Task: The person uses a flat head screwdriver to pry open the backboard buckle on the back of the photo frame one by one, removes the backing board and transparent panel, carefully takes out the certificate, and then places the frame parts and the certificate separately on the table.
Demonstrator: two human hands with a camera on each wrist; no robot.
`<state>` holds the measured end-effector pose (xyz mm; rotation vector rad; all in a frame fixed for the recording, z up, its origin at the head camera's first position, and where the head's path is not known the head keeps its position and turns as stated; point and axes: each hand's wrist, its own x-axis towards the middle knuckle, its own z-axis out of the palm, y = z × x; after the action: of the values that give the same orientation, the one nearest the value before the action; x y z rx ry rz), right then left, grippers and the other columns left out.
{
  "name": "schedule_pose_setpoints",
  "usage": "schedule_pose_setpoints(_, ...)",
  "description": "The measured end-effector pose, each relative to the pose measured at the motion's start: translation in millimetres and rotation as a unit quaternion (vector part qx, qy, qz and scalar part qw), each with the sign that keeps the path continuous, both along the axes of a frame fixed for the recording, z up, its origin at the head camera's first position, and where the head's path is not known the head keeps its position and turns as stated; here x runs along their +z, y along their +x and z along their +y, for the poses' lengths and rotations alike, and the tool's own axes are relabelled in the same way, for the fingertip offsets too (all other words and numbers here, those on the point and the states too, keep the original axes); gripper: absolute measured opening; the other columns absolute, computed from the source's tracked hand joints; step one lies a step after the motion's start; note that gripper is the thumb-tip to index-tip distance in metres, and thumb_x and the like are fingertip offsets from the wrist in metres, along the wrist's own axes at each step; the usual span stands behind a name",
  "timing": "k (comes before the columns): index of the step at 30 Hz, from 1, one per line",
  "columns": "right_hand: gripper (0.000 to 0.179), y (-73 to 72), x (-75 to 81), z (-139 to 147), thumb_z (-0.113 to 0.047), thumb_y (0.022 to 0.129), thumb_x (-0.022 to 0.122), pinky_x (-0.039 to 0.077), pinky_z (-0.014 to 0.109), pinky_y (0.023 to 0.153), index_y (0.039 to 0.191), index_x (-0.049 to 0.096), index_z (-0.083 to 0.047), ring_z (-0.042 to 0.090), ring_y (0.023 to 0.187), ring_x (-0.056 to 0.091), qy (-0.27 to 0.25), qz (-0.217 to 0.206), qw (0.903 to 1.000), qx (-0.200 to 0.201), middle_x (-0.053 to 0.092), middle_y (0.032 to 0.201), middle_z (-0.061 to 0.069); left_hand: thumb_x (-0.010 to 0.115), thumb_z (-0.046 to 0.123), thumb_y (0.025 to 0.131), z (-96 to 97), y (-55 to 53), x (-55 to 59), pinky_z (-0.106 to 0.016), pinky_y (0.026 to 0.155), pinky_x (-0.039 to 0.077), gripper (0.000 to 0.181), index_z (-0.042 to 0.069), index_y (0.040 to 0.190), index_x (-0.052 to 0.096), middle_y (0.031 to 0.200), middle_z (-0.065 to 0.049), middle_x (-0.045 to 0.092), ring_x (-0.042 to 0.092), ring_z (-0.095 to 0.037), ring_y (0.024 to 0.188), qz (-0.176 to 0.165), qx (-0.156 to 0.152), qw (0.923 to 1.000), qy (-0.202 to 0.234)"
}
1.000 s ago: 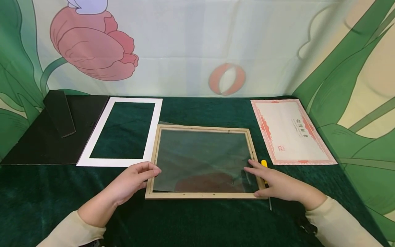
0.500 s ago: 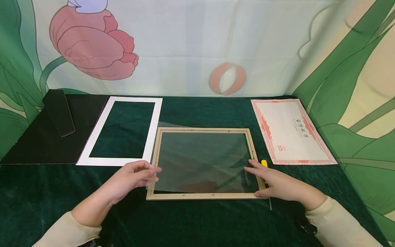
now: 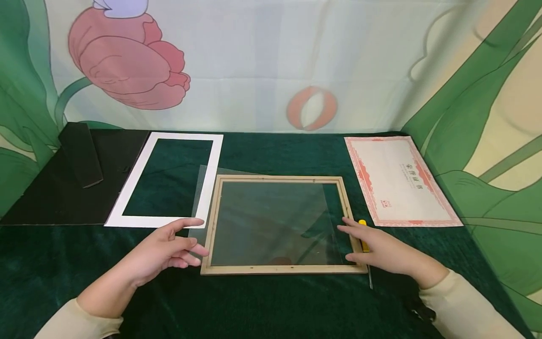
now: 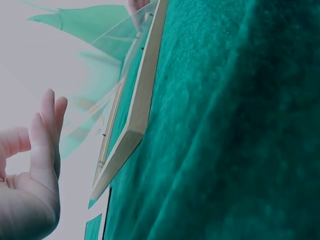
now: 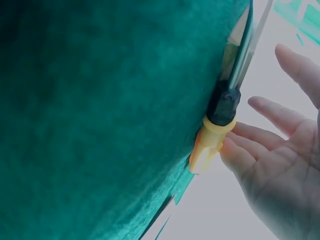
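A clear sheet [image 3: 271, 221] lies askew over a pale wooden picture frame [image 3: 271, 270]. Its left part sticks out past the frame and overlaps a white mat [image 3: 144, 222]. My left hand [image 3: 158, 254] is by the sheet's left edge and the frame's lower left corner, fingers and thumb spread apart. In the left wrist view, the sheet slants up from the frame [image 4: 136, 110]. My right hand [image 3: 381, 247] is at the frame's right side, fingers extended over the rail. Beside that rail, partly behind the right hand, lies a screwdriver [image 5: 207, 145] with a yellow handle.
A black backing board [image 3: 42, 202] with a stand leg [image 3: 82, 155] lies at the far left. A red-bordered certificate [image 3: 398, 188] is at the back right. Dark green cloth [image 3: 271, 306] covers the table, and a printed curtain [image 3: 254, 61] hangs behind.
The clear sheet has shifted left across the frame and now reaches over the mat. My left hand has moved left and its fingers have spread. The frame has shifted slightly; the right hand has lifted a little.
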<state>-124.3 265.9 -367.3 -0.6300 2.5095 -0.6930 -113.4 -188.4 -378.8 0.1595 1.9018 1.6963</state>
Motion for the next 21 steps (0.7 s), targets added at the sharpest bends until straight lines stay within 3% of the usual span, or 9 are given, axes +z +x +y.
schedule_pose_setpoints(9,0.059,-1.8,-1.2,0.5,-0.030,0.090,0.062,0.033,0.057,0.098,0.138,0.042,-0.003,0.039,0.130,0.035,-0.009,0.040,0.9987,-0.031,0.034,0.145,0.021,0.049,0.015,0.098,-15.6,8.7,1.4,-0.027,0.068,0.053,0.055,-0.003,0.142,0.021,0.099,-0.013,0.069,0.068,-0.022,0.079,-0.010,0.008,0.9997,0.022)
schedule_pose_setpoints(15,0.053,-2.8,-3.9,-0.9,-0.025,0.090,0.063,0.039,0.053,0.095,0.135,0.047,-0.002,0.035,0.123,0.044,-0.027,0.073,0.9958,-0.049,0.045,0.137,0.019,0.047,0.015,0.098,-24.8,14.3,4.0,-0.027,0.068,0.053,0.055,-0.004,0.142,0.021,0.099,-0.014,0.068,0.067,-0.022,0.078,-0.004,-0.004,0.9993,0.037)
schedule_pose_setpoints(18,0.049,-3.3,-4.8,-2.6,-0.024,0.092,0.060,0.045,0.047,0.091,0.133,0.048,-0.001,0.030,0.115,0.052,-0.065,0.055,0.9942,-0.067,0.052,0.131,0.017,0.046,0.014,0.099,-27.9,16.7,4.9,-0.027,0.068,0.053,0.054,-0.005,0.142,0.020,0.099,-0.014,0.068,0.067,-0.021,0.077,-0.001,-0.013,0.9988,0.048)
schedule_pose_setpoints(21,0.050,-3.9,-4.3,-5.0,-0.028,0.095,0.055,0.049,0.040,0.086,0.134,0.046,0.002,0.026,0.109,0.057,-0.109,0.005,0.9900,-0.089,0.055,0.127,0.016,0.045,0.013,0.099,-29.0,17.9,5.5,-0.026,0.067,0.053,0.054,-0.006,0.142,0.018,0.099,-0.014,0.068,0.067,-0.020,0.077,-0.001,-0.021,0.9978,0.063)
